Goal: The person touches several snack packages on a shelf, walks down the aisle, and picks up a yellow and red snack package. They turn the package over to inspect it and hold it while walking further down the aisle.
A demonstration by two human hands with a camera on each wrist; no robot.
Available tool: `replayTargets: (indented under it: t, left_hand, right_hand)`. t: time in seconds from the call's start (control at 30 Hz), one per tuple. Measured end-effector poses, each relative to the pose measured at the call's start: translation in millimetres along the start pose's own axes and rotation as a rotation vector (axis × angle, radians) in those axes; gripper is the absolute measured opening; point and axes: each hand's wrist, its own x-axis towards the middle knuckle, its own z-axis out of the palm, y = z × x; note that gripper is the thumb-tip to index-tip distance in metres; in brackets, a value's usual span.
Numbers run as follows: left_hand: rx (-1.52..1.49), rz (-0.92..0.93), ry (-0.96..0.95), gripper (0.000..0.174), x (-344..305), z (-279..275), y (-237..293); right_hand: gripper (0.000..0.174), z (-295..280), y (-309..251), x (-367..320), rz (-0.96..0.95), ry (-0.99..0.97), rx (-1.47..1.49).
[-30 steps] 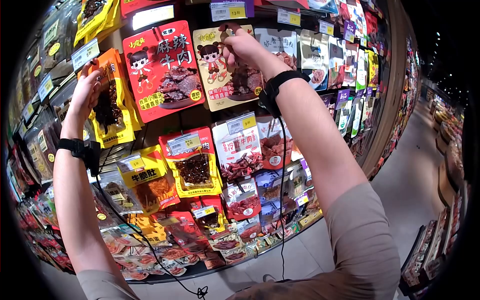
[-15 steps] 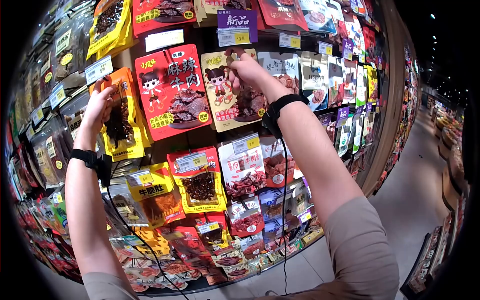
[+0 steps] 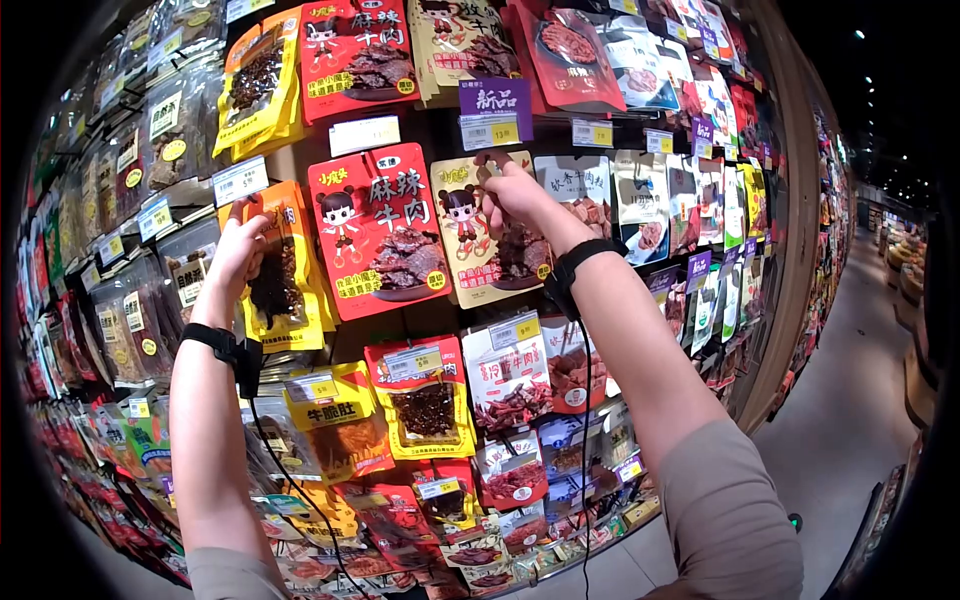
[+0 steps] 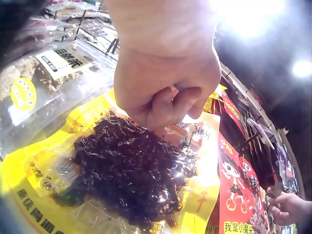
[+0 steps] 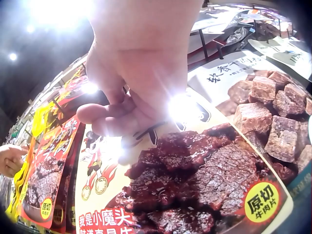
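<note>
My left hand (image 3: 243, 249) is at the top of a yellow-and-orange snack pouch (image 4: 131, 170) with dark shredded food behind its clear window. Its fingers curl at the pouch's upper edge, just below a price tag. At the top of a cream beef jerky bag (image 5: 180, 180) my right hand (image 3: 515, 197) pinches near the hanging hook, fingertips partly hidden. The bag's front carries a cartoon child and dark meat slices. Between the hands hangs a red beef bag (image 3: 380, 235) of the same design, which neither hand touches.
Rows of hanging snack bags cover the curved rack above, below and to both sides. A purple sign with a price tag (image 3: 492, 112) sits right above my right hand. Thin cables run down from both wrist straps. An aisle floor (image 3: 840, 400) lies at the right.
The view has tilted up, so the rack and both arms appear lower and farther right. Both hands stay at the tops of the same two bags.
</note>
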Motion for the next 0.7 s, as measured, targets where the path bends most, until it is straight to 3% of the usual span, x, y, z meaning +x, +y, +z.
replayTargets:
  t: [0.4, 0.7]
  left_hand:
    - [0.015, 0.034, 0.002, 0.043, -0.1, -0.4, -0.1]
    - [0.027, 0.015, 0.006, 0.053, -3.8, -0.4, 3.7]
  right_hand:
    - [0.042, -0.1, -1.4, -1.6, 0.004, 0.008, -0.021]
    - [0.045, -4.3, 8.1, 4.5, -0.023, 0.007, -0.008]
